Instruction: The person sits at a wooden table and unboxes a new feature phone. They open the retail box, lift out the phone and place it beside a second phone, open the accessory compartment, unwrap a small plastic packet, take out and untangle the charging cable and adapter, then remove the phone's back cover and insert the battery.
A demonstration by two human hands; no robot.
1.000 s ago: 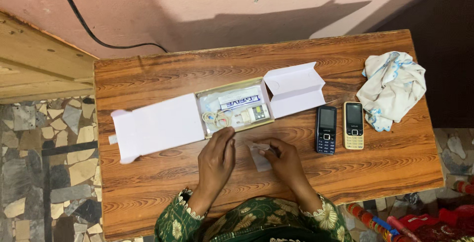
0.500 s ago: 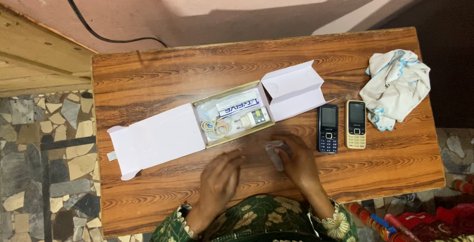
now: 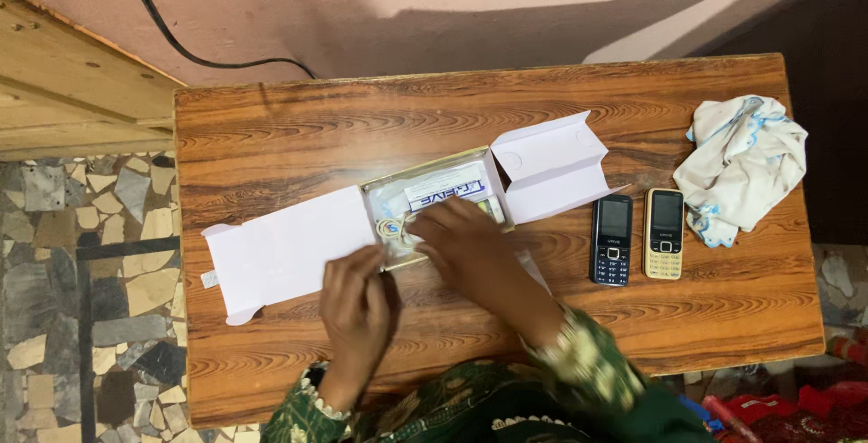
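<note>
The right hand (image 3: 466, 242) is reaching into the open box (image 3: 434, 203) at the middle of the frame, fingers curled down over the coiled cable (image 3: 395, 229) and packets inside; can't tell whether that grip has actually pinched anything, since the hand covers it. The left hand (image 3: 357, 303) sits just below the box's lower left corner, fingers drawn together and resting on the worktop (image 3: 298, 136), probably steadying things, though whether it holds something is hidden too. The box's white flaps (image 3: 285, 249) lie folded out flat left and right, which keeps the tray open for rummaging. Right of centre two small keypad phones (image 3: 613, 240), one dark and one gold, lie side by side, well clear of the hands, with a crumpled white cloth (image 3: 743, 167) in the upper right. Wood-grain worktop against a pinkish wall, black cord (image 3: 194, 56) trailing down it, stone-chip floor at the left.
</note>
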